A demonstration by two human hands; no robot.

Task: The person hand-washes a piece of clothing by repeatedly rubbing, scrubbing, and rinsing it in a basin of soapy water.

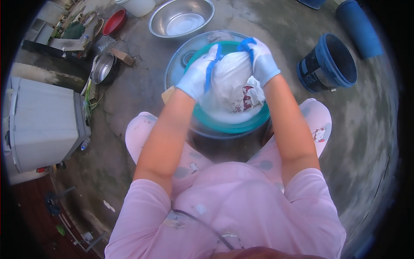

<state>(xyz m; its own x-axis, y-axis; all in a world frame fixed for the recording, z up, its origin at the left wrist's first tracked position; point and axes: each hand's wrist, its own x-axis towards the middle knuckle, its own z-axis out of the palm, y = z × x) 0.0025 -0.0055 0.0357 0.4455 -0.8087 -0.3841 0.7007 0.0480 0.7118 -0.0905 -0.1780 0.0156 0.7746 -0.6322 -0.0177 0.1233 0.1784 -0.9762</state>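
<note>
Gloved against the wet, we clamp our left hand (209,65) and right hand (258,55) on opposite sides of the white cloth (231,74) toward the far rim of the teal basin (255,122), 2 grips apparently placed to gather its folds over the suds (235,117).

Gloved fingers (246,44) gripping white cloth (230,73), basin (264,120)

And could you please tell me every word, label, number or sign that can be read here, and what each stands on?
Blue bucket: large pale letters on its dark label; I won't copy the wording.
White cloth: dark red print, too blurred to tell whether it holds words.
I can make out no other text.
</note>
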